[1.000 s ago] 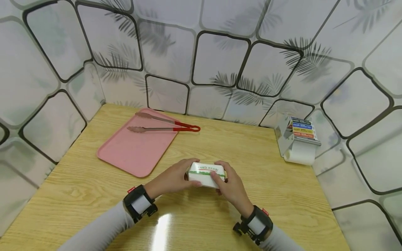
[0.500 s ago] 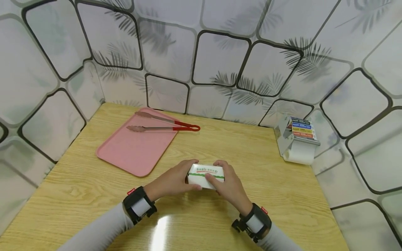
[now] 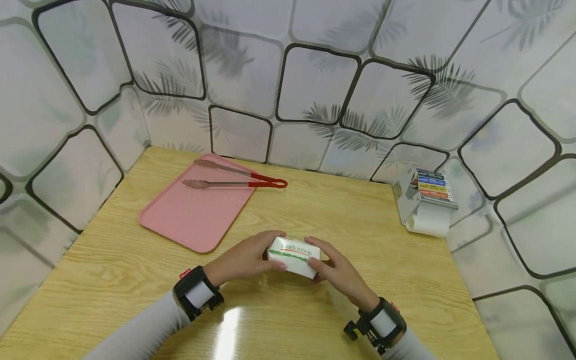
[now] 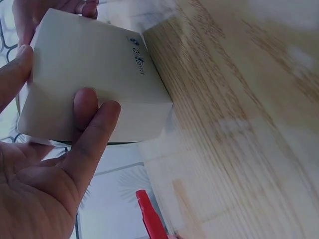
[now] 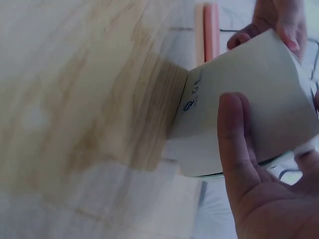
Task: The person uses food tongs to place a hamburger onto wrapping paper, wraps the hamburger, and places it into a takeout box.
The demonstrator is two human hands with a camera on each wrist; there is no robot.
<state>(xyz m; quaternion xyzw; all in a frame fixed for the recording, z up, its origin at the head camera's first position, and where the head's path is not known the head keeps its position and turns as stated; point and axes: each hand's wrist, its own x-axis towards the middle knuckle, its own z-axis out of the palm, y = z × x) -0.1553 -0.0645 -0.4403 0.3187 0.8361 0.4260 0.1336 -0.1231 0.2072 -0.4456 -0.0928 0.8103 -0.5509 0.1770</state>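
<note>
- The person wears long, light grey sleeves [image 3: 139, 330] that reach down to both wrists.
- A black wrist strap [image 3: 198, 293] with a white panel and a small red tab at its edge wraps the left wrist.
- A matching black band [image 3: 380, 325] with a white panel, a red tab and a small yellow-tipped fitting sits on the right wrist.
- Both hands are bare, with short, plain nails on the fingers [image 5: 234, 134].

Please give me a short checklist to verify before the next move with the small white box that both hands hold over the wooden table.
1. Left hand grips small white paper box with green stripe: ok.
2. Right hand supports the box: ok.
3. Box lifted off light wooden table: ok, tilted, underside visible.
4. Box closed: cannot tell.
5. Pink rectangular plastic tray free of the hands: ok.
6. Red-handled metal tongs lie on tray's far edge: ok.
</note>
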